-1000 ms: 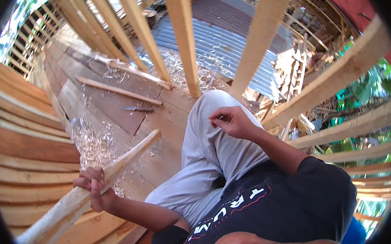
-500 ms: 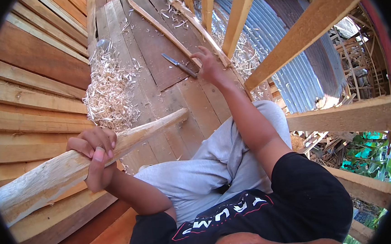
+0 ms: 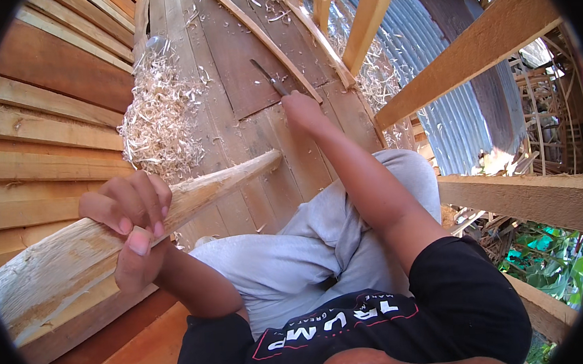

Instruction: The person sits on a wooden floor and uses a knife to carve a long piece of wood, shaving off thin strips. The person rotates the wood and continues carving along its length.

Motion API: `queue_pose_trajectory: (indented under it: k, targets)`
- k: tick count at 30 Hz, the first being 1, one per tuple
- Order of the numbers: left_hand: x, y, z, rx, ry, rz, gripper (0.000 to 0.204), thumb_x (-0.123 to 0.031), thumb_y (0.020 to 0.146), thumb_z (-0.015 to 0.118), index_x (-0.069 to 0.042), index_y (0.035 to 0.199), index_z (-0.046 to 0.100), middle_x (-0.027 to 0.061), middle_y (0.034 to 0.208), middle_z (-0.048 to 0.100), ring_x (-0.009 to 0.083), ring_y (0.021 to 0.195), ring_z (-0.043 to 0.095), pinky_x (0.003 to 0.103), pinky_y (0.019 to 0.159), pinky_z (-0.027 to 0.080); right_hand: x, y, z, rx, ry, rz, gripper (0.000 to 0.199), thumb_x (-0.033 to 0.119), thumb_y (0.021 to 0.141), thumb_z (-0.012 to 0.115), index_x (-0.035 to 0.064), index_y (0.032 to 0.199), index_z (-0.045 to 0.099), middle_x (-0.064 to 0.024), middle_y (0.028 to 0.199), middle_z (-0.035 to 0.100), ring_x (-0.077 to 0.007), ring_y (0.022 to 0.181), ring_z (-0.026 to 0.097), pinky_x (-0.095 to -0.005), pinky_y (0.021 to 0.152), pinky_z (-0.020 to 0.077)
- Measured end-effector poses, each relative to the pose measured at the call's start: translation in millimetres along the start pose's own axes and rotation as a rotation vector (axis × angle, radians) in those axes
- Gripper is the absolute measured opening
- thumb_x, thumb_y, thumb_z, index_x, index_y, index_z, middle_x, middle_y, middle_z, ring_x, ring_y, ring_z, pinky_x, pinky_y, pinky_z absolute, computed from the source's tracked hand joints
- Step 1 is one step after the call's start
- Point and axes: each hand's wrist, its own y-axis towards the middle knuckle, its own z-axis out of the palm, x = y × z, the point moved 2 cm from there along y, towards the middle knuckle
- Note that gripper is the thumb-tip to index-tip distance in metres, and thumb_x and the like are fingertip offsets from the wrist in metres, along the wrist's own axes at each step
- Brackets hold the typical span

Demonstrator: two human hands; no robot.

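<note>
Pale, stiff, heavy-looking wooden pole (image 3: 132,223): left hand (image 3: 129,227) closed around its middle; right hand (image 3: 300,110) clasps chisel (image 3: 269,79).

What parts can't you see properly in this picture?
- Head view: the handle of the metal tool is hidden inside the right hand.
- Head view: the near end of the wooden pole held by the left hand is cut off by the picture's dark rim.
- Head view: the floor boards under the shavings pile are covered.
</note>
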Motion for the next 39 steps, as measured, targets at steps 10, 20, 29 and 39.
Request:
queue_pose_trajectory:
  k: [10,20,29,39]
  targets:
    - [-22.1,-9.4,4.4,-0.014,0.205,0.049,0.014,-0.002,0.078,0.051,-0.007,0.087,0.041,0.0055,0.068,0.043,0.0136,0.061,0.042,0.033,0.062,0.036,-2.9,6.5,28.6,-0.038,-0.019,-0.176,0.036,0.003,0.078,0.058,-0.0003,0.113,0.062,-0.0279,0.144,0.033,-0.0398,0.124,0.046,-0.0432,0.098,0.0438]
    - [-3.3,-8.0,-11.0,-0.137,0.203,0.091,0.014,-0.002,0.078,0.05,-0.004,0.089,0.043,0.0073,0.066,0.043,0.0148,0.061,0.042,0.034,0.062,0.035,-19.8,15.5,42.0,-0.429,-0.018,-0.266,0.02,0.002,0.08,0.055,-0.0034,0.098,0.062,-0.0225,0.115,0.055,-0.0383,0.109,0.055,-0.0459,0.088,0.0483]
    - [-22.9,-13.4,-19.4,-0.153,0.232,0.106,0.012,-0.006,0.081,0.052,-0.007,0.089,0.043,0.0044,0.066,0.041,0.0134,0.064,0.04,0.033,0.067,0.034,-15.4,9.7,35.8,-0.357,0.138,-0.105,0.018,0.004,0.08,0.058,-0.002,0.096,0.053,-0.0245,0.104,0.059,-0.0417,0.101,0.057,-0.0468,0.085,0.0469]
    - [-30.7,-13.3,-30.0,-0.192,0.312,0.13,0.015,-0.006,0.079,0.055,-0.007,0.087,0.043,0.0039,0.066,0.04,0.0128,0.064,0.04,0.033,0.067,0.034,-4.8,5.7,31.3,-0.604,0.161,-0.163,0.023,0.003,0.081,0.058,-0.0034,0.102,0.054,-0.0238,0.107,0.056,-0.041,0.104,0.054,-0.0444,0.091,0.0454]
